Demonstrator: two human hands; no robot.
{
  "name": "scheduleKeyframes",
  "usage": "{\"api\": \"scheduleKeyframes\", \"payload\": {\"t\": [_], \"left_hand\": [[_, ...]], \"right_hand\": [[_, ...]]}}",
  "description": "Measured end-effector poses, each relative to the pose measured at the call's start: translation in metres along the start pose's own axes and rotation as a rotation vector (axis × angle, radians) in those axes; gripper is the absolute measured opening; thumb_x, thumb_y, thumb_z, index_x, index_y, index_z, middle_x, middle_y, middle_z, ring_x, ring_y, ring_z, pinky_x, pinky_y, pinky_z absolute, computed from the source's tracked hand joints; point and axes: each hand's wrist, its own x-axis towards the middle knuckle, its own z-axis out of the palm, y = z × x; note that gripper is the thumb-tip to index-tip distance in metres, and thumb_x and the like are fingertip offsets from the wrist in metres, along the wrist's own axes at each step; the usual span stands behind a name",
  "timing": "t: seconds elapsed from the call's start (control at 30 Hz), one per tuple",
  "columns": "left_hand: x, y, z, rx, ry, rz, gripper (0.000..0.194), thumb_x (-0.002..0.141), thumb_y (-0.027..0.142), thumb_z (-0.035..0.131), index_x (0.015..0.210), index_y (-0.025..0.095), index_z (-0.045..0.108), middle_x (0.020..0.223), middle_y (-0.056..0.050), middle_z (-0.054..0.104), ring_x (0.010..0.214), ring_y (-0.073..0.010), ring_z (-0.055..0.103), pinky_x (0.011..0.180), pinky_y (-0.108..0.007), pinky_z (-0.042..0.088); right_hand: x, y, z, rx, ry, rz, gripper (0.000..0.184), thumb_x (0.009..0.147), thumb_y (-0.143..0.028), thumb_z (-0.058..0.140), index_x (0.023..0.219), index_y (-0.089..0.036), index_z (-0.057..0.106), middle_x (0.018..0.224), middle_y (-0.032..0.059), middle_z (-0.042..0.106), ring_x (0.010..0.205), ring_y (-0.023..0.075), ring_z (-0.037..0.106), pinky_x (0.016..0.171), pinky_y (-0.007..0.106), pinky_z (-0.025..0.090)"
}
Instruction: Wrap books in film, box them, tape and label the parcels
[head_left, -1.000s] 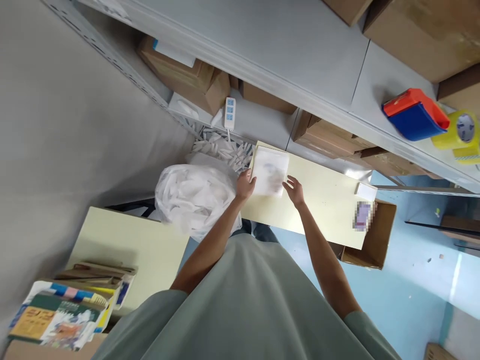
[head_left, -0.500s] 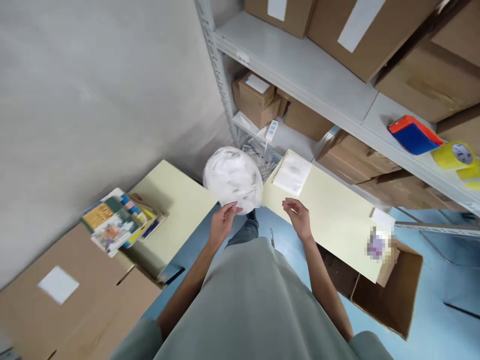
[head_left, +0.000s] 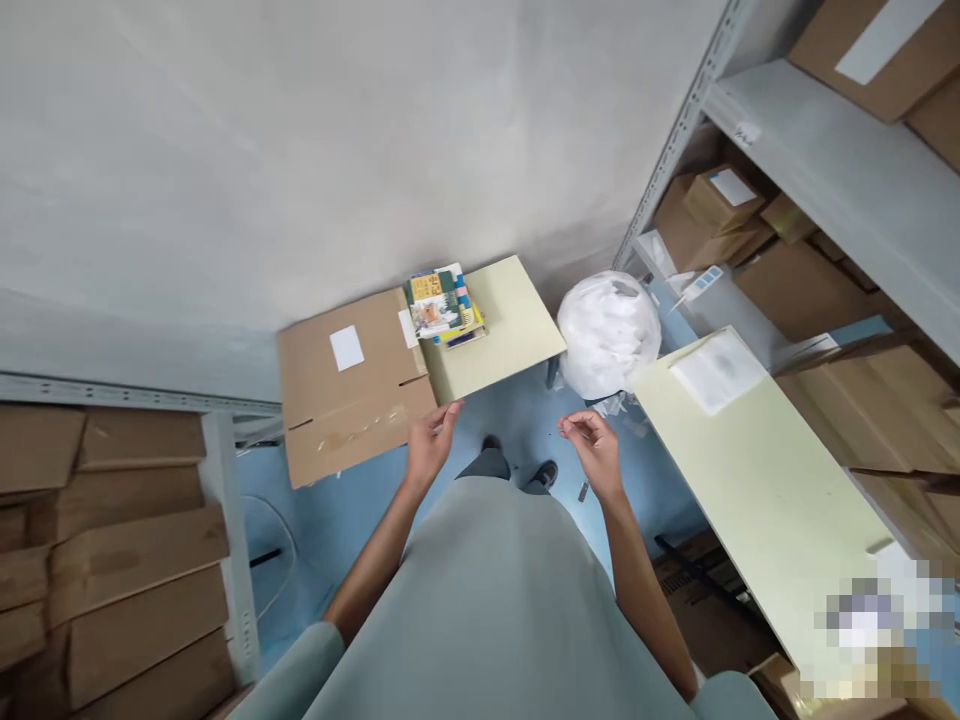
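My left hand hangs in the air in front of me with its fingers loosely together and nothing in it, just below the near corner of a small pale yellow table. My right hand is raised beside it, fingers loosely curled and empty. A stack of colourful books lies on the small table's far left corner. A white padded envelope lies flat on the long pale yellow table at my right, away from both hands.
A large cardboard box with a white label stands left of the small table. A full white plastic bag sits on the blue floor between the tables. Grey metal shelves with cardboard boxes run along the right; more boxes are stacked at the left.
I have turned left, so the small table, books and box now sit ahead. Both hands left the white envelope on the long table and drew back empty.
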Motion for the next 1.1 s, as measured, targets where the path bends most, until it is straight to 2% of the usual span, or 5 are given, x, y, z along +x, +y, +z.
{"api": "scheduleKeyframes", "payload": {"t": [0.2, 0.37, 0.57, 0.87, 1.1], "left_hand": [[0.015, -0.103, -0.066, 0.465, -0.035, -0.027, 0.057, 0.103, 0.045, 0.061, 0.150, 0.015, 0.070, 0.167, -0.023, 0.061, 0.159, -0.0397, 0.056, 0.133, -0.056, 0.045], [0.032, -0.174, -0.107, 0.824, -0.252, -0.089, 0.118, 0.078, 0.024, 0.087, 0.178, 0.002, 0.028, 0.185, -0.038, 0.013, 0.174, -0.0545, 0.017, 0.137, -0.068, 0.029], [0.040, -0.221, -0.129, 0.834, -0.376, 0.109, 0.097, 0.083, 0.014, 0.067, 0.175, 0.005, 0.037, 0.185, -0.036, 0.019, 0.176, -0.0504, 0.014, 0.137, -0.068, 0.026], [0.038, -0.216, -0.164, 0.752, -0.459, 0.341, 0.082, 0.088, 0.013, 0.054, 0.169, 0.001, 0.047, 0.178, -0.036, 0.039, 0.171, -0.0486, 0.033, 0.135, -0.067, 0.034], [0.056, -0.146, -0.284, 0.648, -0.169, 0.417, 0.073, 0.094, 0.010, 0.048, 0.164, 0.022, 0.064, 0.158, -0.012, 0.071, 0.153, -0.0324, 0.063, 0.135, -0.052, 0.045]], "right_hand": [[-0.022, 0.006, 0.059, -0.041, -0.067, 0.023, 0.037, 0.092, -0.065, 0.082, 0.095, -0.029, 0.073, 0.102, 0.0074, 0.081, 0.103, 0.0287, 0.080, 0.093, 0.045, 0.070], [-0.051, 0.005, 0.105, -0.077, -0.015, 0.040, 0.035, 0.092, -0.062, 0.084, 0.094, -0.028, 0.075, 0.099, 0.0068, 0.080, 0.100, 0.0281, 0.080, 0.092, 0.044, 0.069], [-0.087, 0.005, 0.154, -0.119, 0.057, 0.021, 0.034, 0.092, -0.063, 0.083, 0.094, -0.029, 0.075, 0.097, 0.0061, 0.080, 0.100, 0.0282, 0.079, 0.091, 0.044, 0.070], [-0.125, 0.012, 0.209, -0.114, 0.082, -0.019, 0.036, 0.092, -0.064, 0.083, 0.095, -0.030, 0.074, 0.098, 0.0062, 0.082, 0.102, 0.0285, 0.081, 0.090, 0.044, 0.070], [-0.119, 0.008, 0.242, -0.074, 0.057, -0.094, 0.040, 0.090, -0.067, 0.084, 0.095, -0.029, 0.074, 0.095, 0.0064, 0.082, 0.095, 0.0275, 0.079, 0.090, 0.044, 0.068]]}}
